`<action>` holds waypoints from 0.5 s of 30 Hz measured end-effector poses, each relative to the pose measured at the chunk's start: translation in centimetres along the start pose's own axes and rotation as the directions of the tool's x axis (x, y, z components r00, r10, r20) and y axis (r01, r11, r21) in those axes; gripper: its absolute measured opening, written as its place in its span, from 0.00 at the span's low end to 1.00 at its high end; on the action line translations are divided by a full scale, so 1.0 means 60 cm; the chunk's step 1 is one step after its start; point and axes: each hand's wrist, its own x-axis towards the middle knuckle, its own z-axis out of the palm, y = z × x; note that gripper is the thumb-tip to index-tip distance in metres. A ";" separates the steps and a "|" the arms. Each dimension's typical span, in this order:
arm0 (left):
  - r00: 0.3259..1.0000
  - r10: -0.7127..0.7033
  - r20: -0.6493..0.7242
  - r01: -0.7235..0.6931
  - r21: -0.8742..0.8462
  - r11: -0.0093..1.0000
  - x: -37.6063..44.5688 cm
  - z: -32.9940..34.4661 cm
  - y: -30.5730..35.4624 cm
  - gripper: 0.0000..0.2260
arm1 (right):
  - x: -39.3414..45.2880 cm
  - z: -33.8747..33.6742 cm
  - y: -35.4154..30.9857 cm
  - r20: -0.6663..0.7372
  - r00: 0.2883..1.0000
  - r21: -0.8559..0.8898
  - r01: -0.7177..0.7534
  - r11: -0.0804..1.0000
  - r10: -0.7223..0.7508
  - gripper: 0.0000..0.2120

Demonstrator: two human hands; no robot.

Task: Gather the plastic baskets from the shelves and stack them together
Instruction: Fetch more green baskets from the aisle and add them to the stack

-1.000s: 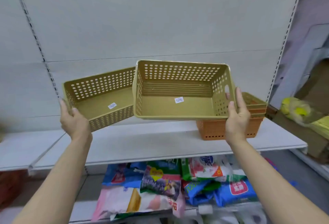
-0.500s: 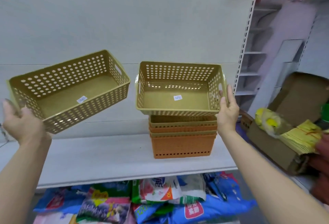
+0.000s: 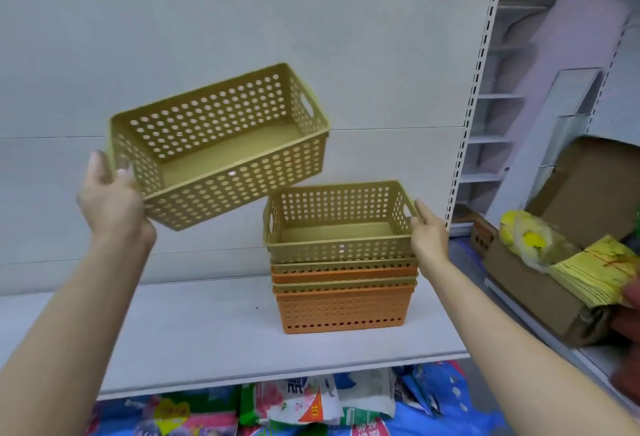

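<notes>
On the white shelf (image 3: pixel 194 331), the right hand (image 3: pixel 427 238) grips the stack's top basket (image 3: pixel 337 224); up-left of that stack, the left hand (image 3: pixel 112 201) clutches a tilted olive basket (image 3: pixel 221 144).

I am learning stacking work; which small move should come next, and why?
Probably lower the left hand and its tilted olive basket into the top basket. That one already sits in the stack on the shelf, and the right hand holds its end.
</notes>
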 end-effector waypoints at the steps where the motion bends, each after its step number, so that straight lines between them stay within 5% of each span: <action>1: 1.000 -0.009 0.021 0.008 0.041 0.999 0.000 0.020 -0.008 0.18 | 0.005 0.001 0.000 0.007 0.999 -0.047 -0.034 0.998 0.035 0.20; 4: 0.994 -0.107 0.004 0.107 0.037 0.994 -0.011 0.072 -0.043 0.20 | 0.004 0.007 -0.010 0.068 0.990 -0.212 -0.109 0.971 0.126 0.16; 7: 0.983 -0.185 0.022 0.180 0.146 0.973 -0.035 0.119 -0.078 0.25 | 0.005 0.003 -0.014 0.145 0.975 -0.181 -0.139 0.974 0.166 0.23; 11: 0.918 -0.388 0.080 0.360 0.239 0.902 -0.056 0.154 -0.128 0.25 | -0.004 -0.005 -0.057 0.067 0.991 0.314 0.091 0.945 -0.118 0.27; 15: 0.859 -0.461 0.220 0.367 0.363 0.857 -0.076 0.159 -0.137 0.19 | -0.001 -0.011 -0.064 0.076 0.980 0.165 0.172 0.971 -0.186 0.24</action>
